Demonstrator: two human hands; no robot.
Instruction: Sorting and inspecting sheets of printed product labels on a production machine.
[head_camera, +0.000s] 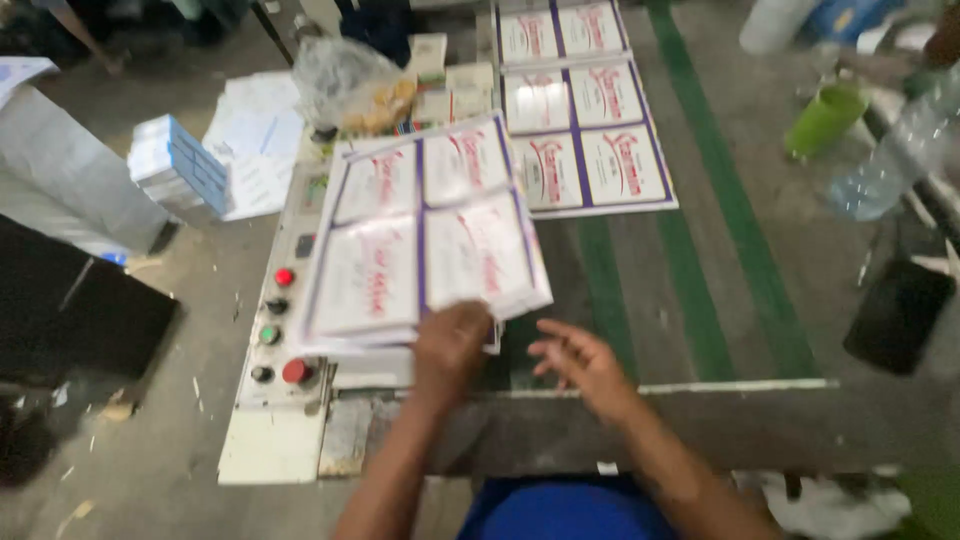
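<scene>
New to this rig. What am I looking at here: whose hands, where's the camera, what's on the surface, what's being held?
There is one picture, from a camera worn on a person's head, looking down at their own bare hands; no robot. The left hand holds a stack of printed sheets, white panels with purple borders and red lettering, by its near edge. The right hand hovers open beside it, holding nothing. The sheets lie over a machine bed with green belts. More printed sheets lie farther along. A control panel with red and green buttons sits to the left. The picture is motion-blurred.
</scene>
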